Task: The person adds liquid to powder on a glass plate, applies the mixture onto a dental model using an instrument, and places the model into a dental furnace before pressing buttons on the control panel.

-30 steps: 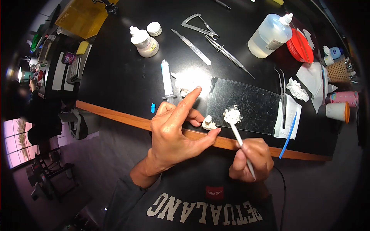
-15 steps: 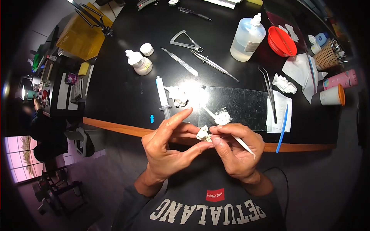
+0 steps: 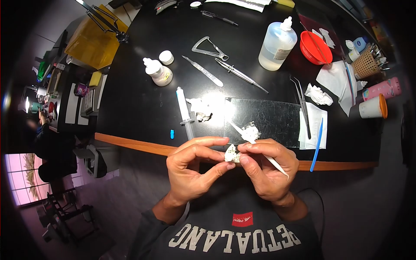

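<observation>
A small off-white perforated piece (image 3: 232, 154) with a grid of holes is held up in front of my chest. My left hand (image 3: 190, 169) pinches its left side between thumb and fingers. On the other side, my right hand (image 3: 271, 169) grips it with thumb and index finger. A slim white plastic spatula with a hooked end (image 3: 276, 165) also lies in my right hand, its far end pointing at the table. Just beyond the fingers, white powdery material (image 3: 250, 131) sits on a dark glass slab (image 3: 273, 117).
Left of the slab lie a syringe (image 3: 183, 110), a blue cap (image 3: 172, 134) and crumpled foil-like material (image 3: 203, 116). Beyond are a scalpel (image 3: 203, 71), a caliper (image 3: 210, 48) and a large bottle (image 3: 277, 45). Tweezers (image 3: 303, 108) and a blue stick (image 3: 319, 138) lie right.
My left index finger has come down and the left fingers have closed in on the perforated piece, which has turned slightly. My right hand keeps its grip almost unchanged.
</observation>
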Motion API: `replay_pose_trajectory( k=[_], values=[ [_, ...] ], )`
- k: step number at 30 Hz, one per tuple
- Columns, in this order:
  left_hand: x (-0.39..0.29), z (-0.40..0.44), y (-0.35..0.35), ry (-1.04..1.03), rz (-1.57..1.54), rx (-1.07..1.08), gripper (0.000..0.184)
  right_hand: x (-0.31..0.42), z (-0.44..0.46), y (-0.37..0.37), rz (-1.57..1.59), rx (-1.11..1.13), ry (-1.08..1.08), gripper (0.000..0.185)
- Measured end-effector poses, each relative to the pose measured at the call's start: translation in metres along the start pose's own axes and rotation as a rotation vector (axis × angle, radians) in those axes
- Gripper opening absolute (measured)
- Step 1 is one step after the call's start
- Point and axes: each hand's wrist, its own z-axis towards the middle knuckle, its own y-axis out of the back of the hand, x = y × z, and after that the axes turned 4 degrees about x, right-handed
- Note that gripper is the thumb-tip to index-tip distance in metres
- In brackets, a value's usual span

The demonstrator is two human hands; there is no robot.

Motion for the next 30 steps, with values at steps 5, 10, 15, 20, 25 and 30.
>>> replay_pose_trajectory(
  k=[5, 10, 15, 20, 25, 30],
  values=[
    [0.012, -0.003, 0.001, 0.004, -0.116, 0.057, 0.026, 0.003, -0.001, 0.004, -0.004, 0.000, -0.054, 0.020],
    [0.013, -0.002, 0.004, -0.022, -0.080, 0.013, 0.028, 0.004, -0.009, 0.025, -0.304, -0.103, 0.076, 0.015],
    [0.022, -0.001, 0.011, -0.032, -0.128, -0.071, 0.043, -0.012, -0.020, 0.039, -0.477, -0.086, 0.182, 0.013],
    [0.024, 0.001, 0.012, -0.050, -0.092, -0.075, 0.050, -0.013, -0.024, 0.045, -0.586, -0.017, 0.253, 0.020],
    [0.026, 0.001, 0.013, -0.051, -0.074, -0.097, 0.049, -0.015, -0.023, 0.044, -0.602, 0.015, 0.284, 0.025],
    [0.028, 0.002, 0.013, -0.050, -0.041, -0.101, 0.049, -0.015, -0.022, 0.043, -0.614, 0.040, 0.304, 0.027]
  ],
)
